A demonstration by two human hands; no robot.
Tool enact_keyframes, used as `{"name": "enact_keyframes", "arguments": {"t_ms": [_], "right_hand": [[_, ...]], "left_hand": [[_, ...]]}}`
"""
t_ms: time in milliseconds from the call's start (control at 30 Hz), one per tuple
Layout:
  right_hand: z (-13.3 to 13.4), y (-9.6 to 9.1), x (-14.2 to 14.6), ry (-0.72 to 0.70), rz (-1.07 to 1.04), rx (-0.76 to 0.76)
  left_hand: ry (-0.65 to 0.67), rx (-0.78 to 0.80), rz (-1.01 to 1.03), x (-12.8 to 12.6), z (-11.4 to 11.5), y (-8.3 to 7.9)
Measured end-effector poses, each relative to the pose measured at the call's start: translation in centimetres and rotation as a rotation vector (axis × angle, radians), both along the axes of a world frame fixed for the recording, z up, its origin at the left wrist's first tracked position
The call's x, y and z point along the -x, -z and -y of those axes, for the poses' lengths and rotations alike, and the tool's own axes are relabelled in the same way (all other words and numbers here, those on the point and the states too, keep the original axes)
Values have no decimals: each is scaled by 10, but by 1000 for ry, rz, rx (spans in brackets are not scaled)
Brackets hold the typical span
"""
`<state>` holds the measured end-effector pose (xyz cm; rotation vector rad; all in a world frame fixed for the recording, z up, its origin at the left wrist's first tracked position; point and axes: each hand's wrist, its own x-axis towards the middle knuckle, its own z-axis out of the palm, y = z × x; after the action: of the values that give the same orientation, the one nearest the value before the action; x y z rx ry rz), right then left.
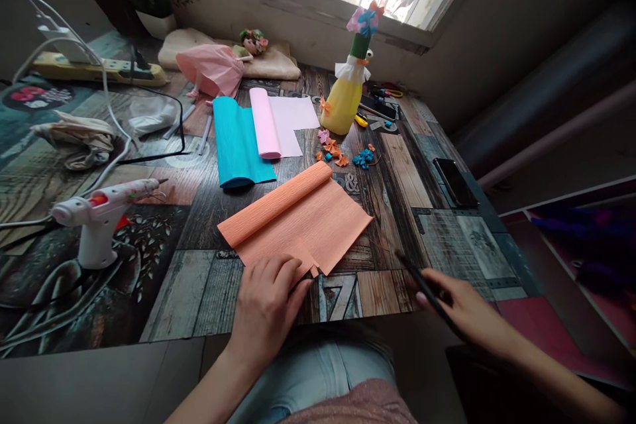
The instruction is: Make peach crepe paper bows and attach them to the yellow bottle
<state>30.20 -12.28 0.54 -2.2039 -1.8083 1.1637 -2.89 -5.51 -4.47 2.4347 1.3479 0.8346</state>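
A partly unrolled sheet of orange crepe paper (322,225) lies near the table's front edge, its roll toward the back left. My left hand (265,298) grips the near edge of this paper, fingers bent on top and thumb alongside. A small cut tab of paper (315,270) sticks out just beyond the thumb. To the right, past the table's front edge, my right hand (454,301) is closed around a long, slim dark tool (422,288). Its tip points up and left toward the paper without touching it. Blur hides what kind of tool it is.
Teal crepe paper (238,142) and pink crepe paper (267,126) lie behind. Small paper flowers (365,158) sit before a yellow duck-shaped bottle (342,99). A glue gun (102,218) stands left near cables and a power strip (114,69). A phone (454,182) rests right; a doll (218,66) lies behind.
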Motion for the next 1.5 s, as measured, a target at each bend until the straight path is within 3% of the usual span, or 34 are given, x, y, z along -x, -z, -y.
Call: {"name": "enact_keyframes", "arguments": {"t_ms": [200, 367, 467, 533, 600, 667, 733, 833, 1033, 1333, 1500], "right_hand": [[-31, 29, -77, 108, 663, -321], [-51, 40, -103, 110, 748, -286], [-53, 30, -108, 33, 739, -284], [-56, 17, -101, -8, 738, -374], [-64, 5, -80, -41, 658, -553], [-77, -1, -50, -156, 413, -713], [-95, 1, -18, -275, 167, -767], [-125, 16, 14, -342, -71, -726], [-163, 40, 27, -164, -401, -462], [-178, 32, 31, -155, -520, -368], [-184, 35, 33, -162, -502, -355]], "left_hand": [[36, 61, -80, -40, -8, -9], [9, 118, -225, -55, -16, -12], [30, 212, -102, -52, -21, -11], [23, 319, 22, -47, -24, -10], [-11, 415, 139, -44, -28, -8], [-63, 473, 234, -42, -31, -7], [-106, 498, 296, -41, -33, -7], [-92, 544, 342, -39, -36, -11], [-53, 647, 410, -32, -44, -19], [-174, 451, 304, 1, -72, -35], [-93, 436, 275, 1, -74, -38]]}}
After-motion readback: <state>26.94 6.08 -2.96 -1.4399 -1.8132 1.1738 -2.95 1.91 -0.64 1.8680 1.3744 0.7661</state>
